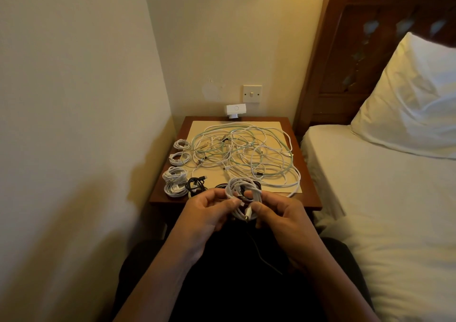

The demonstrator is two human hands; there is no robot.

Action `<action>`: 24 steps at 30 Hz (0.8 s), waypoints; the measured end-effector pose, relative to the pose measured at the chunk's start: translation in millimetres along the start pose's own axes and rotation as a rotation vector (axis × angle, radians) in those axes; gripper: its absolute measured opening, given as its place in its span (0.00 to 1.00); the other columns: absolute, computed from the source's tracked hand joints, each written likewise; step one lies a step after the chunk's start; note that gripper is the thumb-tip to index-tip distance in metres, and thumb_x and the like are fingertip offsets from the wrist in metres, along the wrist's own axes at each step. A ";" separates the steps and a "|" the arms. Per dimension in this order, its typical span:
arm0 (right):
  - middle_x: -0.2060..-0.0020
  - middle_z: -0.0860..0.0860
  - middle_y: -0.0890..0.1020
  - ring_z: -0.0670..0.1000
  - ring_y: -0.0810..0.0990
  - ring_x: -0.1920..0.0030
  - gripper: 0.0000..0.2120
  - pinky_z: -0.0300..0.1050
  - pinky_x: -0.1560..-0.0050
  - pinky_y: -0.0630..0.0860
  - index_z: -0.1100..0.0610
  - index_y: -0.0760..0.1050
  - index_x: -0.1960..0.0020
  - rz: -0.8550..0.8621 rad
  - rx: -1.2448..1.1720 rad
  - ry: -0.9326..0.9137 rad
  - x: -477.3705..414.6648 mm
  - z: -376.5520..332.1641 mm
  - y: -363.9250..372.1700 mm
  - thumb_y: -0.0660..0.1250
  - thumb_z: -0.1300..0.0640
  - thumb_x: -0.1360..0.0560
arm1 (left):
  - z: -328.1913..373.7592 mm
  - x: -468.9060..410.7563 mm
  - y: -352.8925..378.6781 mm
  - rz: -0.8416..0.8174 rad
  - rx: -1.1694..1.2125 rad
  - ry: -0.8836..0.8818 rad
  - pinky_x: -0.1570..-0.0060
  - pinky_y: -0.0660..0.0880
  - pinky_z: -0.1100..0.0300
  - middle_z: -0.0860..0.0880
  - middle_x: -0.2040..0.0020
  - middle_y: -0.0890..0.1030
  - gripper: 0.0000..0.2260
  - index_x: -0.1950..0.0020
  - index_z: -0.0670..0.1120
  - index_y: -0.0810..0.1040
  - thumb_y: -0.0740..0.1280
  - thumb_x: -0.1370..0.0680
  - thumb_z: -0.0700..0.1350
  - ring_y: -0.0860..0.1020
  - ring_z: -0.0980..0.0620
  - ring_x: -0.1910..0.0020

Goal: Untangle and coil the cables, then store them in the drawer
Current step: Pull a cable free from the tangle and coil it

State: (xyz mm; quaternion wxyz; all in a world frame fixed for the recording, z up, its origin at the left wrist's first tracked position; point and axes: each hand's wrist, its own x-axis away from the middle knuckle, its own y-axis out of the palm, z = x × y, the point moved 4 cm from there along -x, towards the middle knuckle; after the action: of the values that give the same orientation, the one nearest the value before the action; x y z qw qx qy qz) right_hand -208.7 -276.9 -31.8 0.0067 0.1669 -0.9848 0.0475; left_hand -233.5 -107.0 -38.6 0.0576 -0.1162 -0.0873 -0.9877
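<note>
Coiling step: left hand (pixel 209 214) and right hand (pixel 280 219), fingers pinching a white coil (pixel 243 191) over the bench's (pixel 305 173) near edge. Next, probably: secure its end, then work on the tangle (pixel 243 152).

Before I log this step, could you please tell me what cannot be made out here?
Head view:
Drawer: hidden under the table, behind the left hand and right hand holding the white coil.
Cable count in the tangle: strands too intertwined.
Black cable on the lap: lost against dark clothing.
</note>
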 end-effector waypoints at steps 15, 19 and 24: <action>0.67 0.44 0.82 0.42 0.79 0.65 0.11 0.36 0.62 0.78 0.45 0.85 0.47 0.000 0.165 -0.024 -4.2 -8.6 -5.3 0.63 0.53 0.16 | -2.0 -0.3 6.8 -0.013 0.294 0.014 0.52 0.78 0.56 0.40 0.52 0.84 0.16 0.40 0.39 0.81 0.67 0.26 0.27 0.80 0.44 0.53; 0.61 0.52 0.87 0.48 0.84 0.62 0.06 0.44 0.57 0.83 0.56 0.81 0.44 0.030 -0.065 0.061 -5.4 -4.7 -5.3 0.67 0.62 0.18 | -3.0 1.3 10.2 -0.064 0.411 -0.042 0.64 0.81 0.61 0.41 0.56 0.84 0.15 0.38 0.35 0.78 0.63 0.23 0.28 0.84 0.49 0.62; 0.57 0.53 0.88 0.52 0.88 0.55 0.06 0.47 0.53 0.85 0.58 0.82 0.46 0.023 -0.033 0.099 -3.7 -2.6 -6.0 0.66 0.58 0.18 | -3.1 0.4 2.4 -0.062 0.292 -0.019 0.56 0.79 0.60 0.40 0.54 0.82 0.16 0.37 0.40 0.82 0.64 0.23 0.30 0.82 0.49 0.56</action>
State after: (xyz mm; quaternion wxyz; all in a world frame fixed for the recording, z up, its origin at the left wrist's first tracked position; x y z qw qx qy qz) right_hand -203.2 -281.1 -28.8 0.0576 0.1531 -0.9857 0.0396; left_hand -234.3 -110.0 -41.2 0.0427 -0.1129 -0.2343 -0.9646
